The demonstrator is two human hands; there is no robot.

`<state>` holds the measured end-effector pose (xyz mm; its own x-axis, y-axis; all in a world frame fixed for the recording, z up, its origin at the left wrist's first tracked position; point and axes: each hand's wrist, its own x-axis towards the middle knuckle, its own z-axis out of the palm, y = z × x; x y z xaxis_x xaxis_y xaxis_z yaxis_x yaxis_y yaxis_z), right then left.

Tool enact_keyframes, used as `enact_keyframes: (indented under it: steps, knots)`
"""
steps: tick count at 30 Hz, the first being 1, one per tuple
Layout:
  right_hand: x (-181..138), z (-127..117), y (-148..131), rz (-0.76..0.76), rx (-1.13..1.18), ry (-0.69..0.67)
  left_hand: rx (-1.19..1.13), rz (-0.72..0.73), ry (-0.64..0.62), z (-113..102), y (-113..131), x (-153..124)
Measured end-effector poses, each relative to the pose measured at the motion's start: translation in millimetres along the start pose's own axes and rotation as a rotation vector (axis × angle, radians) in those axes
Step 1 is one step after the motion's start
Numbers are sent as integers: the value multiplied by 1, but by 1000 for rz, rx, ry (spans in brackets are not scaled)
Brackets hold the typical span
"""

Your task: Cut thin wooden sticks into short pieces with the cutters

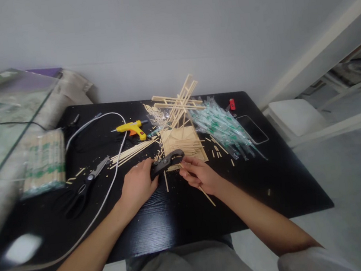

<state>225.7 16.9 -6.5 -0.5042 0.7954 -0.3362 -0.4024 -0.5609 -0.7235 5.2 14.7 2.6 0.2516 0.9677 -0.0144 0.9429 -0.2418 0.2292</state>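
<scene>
My left hand (139, 184) is closed round the handles of black cutting pliers (167, 162), whose jaws point right. My right hand (199, 174) pinches a thin wooden stick (208, 197) and holds its upper end at the pliers' jaws; the stick runs down past my wrist. Just beyond both hands stands a model of wooden sticks (180, 122): a flat slatted base with a leaning lattice frame rising from it.
On the black table (272, 194) lie a yellow glue gun (132, 128), black scissors (85, 187), a white cable (107, 178), loose sticks (130, 153), wrapped sticks in clear sleeves (221, 126), a phone (252, 129), a red lighter (232, 104), and a stick bundle (45, 162) at left.
</scene>
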Motion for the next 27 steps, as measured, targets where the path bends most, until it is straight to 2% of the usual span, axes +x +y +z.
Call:
enact_keyframes:
  steps: [11,13,15,18,22,27]
  knots:
    - [1,-3,0,41,32,-24,37,-43,-67,4,-1,0]
    - [2,-3,1,35,41,-22,-16,-65,-66,5,-2,1]
    - [2,-3,1,31,47,-14,-194,-78,-50,6,-4,3]
    - [0,-2,0,19,40,-1,-676,-146,-91,7,-5,6]
    - [-1,0,0,-9,15,-39,-1313,-370,-332,2,-2,6]
    - [0,-2,3,-48,15,-56,-1759,-379,-564,-9,-1,6]
